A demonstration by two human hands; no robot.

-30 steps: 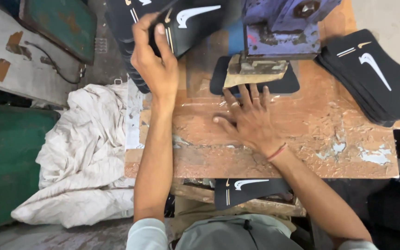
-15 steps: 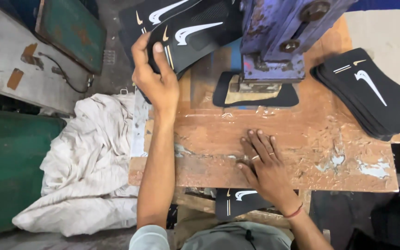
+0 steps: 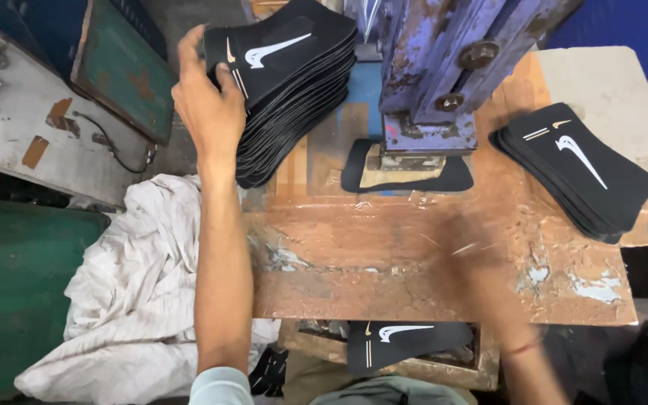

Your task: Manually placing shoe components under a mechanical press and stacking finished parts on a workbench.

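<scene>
My left hand (image 3: 208, 105) reaches forward to a tall stack of black flat pieces with white curved marks (image 3: 294, 82) at the table's far left. Its thumb lies on the top piece and its fingers curl round the stack's left edge. My right hand (image 3: 481, 262) hovers over the worn wooden table (image 3: 384, 262) near its front right; it is a motion blur, so the fingers cannot be made out. One black piece (image 3: 406, 178) lies under the foot of the blue press (image 3: 444, 67).
A second stack of black pieces (image 3: 579, 169) sits at the table's right end. Another black piece (image 3: 406, 345) lies in a box below the front edge. Crumpled white cloth (image 3: 136, 300) is heaped on the left, beside a green bin (image 3: 16, 300).
My right hand has drawn back from the middle of the table toward the front right and is now blurred. My left hand stays on the left stack.
</scene>
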